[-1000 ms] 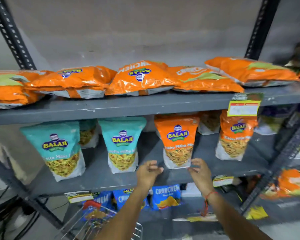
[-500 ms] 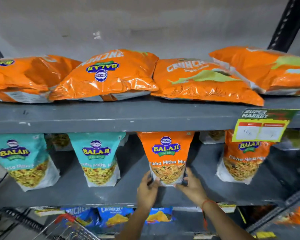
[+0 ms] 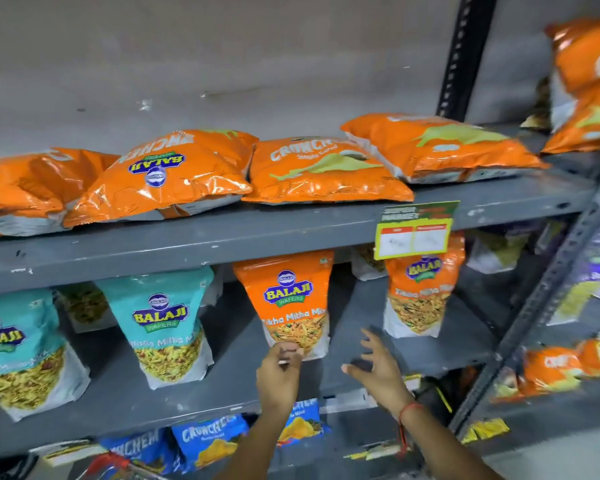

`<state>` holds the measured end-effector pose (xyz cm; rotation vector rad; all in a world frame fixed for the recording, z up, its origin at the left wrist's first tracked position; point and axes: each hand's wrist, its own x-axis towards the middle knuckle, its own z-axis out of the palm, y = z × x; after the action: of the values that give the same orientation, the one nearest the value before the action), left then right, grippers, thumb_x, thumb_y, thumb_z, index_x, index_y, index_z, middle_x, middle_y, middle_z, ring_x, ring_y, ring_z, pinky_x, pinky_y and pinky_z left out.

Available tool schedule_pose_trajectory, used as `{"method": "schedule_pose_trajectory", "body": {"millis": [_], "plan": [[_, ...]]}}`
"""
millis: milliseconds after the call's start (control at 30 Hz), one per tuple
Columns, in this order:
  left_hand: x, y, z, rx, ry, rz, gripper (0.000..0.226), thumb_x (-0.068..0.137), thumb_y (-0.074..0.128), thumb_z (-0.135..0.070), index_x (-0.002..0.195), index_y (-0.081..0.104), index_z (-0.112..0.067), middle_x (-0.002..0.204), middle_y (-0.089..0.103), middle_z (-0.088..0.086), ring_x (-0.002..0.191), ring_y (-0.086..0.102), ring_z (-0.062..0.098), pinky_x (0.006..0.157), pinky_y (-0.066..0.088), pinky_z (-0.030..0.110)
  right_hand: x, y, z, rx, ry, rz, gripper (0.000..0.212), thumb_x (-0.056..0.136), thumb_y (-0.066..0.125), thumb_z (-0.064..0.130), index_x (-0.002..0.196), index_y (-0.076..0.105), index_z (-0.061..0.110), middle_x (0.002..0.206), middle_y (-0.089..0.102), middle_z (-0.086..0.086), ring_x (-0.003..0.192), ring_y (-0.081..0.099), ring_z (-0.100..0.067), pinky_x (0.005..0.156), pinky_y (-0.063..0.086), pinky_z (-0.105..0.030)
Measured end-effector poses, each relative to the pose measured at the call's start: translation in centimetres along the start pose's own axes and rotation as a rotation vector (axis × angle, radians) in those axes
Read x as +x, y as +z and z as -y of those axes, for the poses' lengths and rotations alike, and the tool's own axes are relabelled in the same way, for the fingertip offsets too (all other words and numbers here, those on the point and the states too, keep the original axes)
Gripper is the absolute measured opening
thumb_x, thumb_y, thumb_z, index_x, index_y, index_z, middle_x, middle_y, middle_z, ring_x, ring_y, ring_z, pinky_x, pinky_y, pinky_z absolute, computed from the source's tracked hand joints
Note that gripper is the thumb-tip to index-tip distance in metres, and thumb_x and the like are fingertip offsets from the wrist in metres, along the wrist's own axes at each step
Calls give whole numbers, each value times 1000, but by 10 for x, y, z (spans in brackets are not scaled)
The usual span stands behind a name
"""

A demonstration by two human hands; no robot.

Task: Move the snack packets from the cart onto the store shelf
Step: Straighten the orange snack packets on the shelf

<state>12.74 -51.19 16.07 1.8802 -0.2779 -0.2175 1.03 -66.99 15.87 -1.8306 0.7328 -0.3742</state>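
The right hand (image 3: 378,367) has let go and is spread open; the left hand (image 3: 280,370) still pinches the orange pouch (image 3: 291,306), now standing on the shelf (image 3: 222,386).

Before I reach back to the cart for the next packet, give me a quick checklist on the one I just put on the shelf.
1. Orange pouch upright on the middle shelf: ok, though it tilts a little.
2. Right hand off the pouch: ok, open and apart from it.
3. Left hand off the pouch: not ok, fingertips at its bottom corner.
4. Label facing out: ok, the brand name reads clearly.
5. Room beside it for another: ok, bare shelf between it and the next orange pouch.
6. Cart stock: cannot tell, only its edge shows.
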Motion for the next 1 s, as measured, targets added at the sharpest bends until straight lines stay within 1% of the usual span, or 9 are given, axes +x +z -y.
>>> {"method": "schedule_pose_trajectory", "body": {"millis": [167, 233, 367, 467, 533, 667, 733, 833, 1000], "plan": [[-14, 59, -43, -28, 65, 216, 16, 77, 74, -20, 77, 64, -33, 70, 69, -8, 71, 67, 14, 71, 55, 33, -23, -65, -13, 64, 32, -187, 68, 79, 74, 18, 138, 40, 23, 133, 48, -7, 108, 53, -23, 88, 49, -35], [-19, 88, -50, -60, 32, 280, 16, 77, 76, -18, 89, 67, -23, 74, 70, -1, 75, 68, 21, 76, 57, 41, -21, -93, -22, 97, 52, -255, 64, 82, 71, 15, 138, 40, 21, 133, 48, -11, 114, 54, -30, 94, 49, -40], [-22, 145, -55, -83, -101, 377, 47, 78, 75, -13, 121, 58, -9, 101, 65, 8, 92, 64, 25, 90, 55, 49, 0, -139, -42, 150, 146, -278, 67, 87, 64, 6, 144, 30, 15, 134, 49, -12, 115, 54, -32, 101, 46, -48], [-10, 179, -58, -95, -134, 333, 59, 77, 76, -11, 131, 52, -8, 120, 63, 13, 98, 64, 26, 92, 53, 53, 31, -166, -59, 158, 202, -180, 66, 91, 54, -3, 147, 25, 14, 106, 51, -4, 90, 49, -29, 111, 34, -57], [2, 195, -58, -116, -151, 300, 62, 76, 76, -10, 132, 50, -8, 120, 63, 12, 99, 64, 28, 90, 54, 54, 55, -177, -66, 86, 238, -161, 62, 94, 48, -1, 148, 21, 13, 93, 48, -7, 74, 34, -23, 99, 22, -67], [20, 211, -52, -149, -185, 355, 62, 73, 79, -10, 128, 51, -14, 113, 66, 4, 90, 66, 17, 65, 56, 34, 84, -185, -70, 135, 234, -20, 89, 81, 69, 3, 149, 15, 19, 147, 37, -9, 118, 52, -26, 99, 44, -42], [24, 214, -48, -135, -199, 356, 55, 72, 80, -13, 121, 55, -17, 100, 69, -2, 85, 66, 9, 53, 55, 24, 93, -187, -73, 115, 232, 49, 88, 77, 72, 6, 146, 23, 24, 140, 46, -6, 115, 56, -22, 98, 47, -38], [24, 213, -45, -130, -213, 345, 48, 72, 80, -12, 114, 57, -19, 93, 68, -5, 82, 66, 8, 52, 56, 23, 99, -186, -79, 57, 210, 104, 66, 74, 74, 13, 130, 43, 29, 115, 59, 9, 99, 58, -6, 79, 49, -23], [16, 212, -40, -157, -221, 347, 43, 75, 77, -10, 112, 58, -19, 91, 66, -10, 82, 63, 5, 51, 53, 21, 96, -188, -86, 39, 198, 88, 75, 73, 76, 13, 137, 37, 21, 121, 53, -2, 103, 56, -15, 84, 43, -30]]}}
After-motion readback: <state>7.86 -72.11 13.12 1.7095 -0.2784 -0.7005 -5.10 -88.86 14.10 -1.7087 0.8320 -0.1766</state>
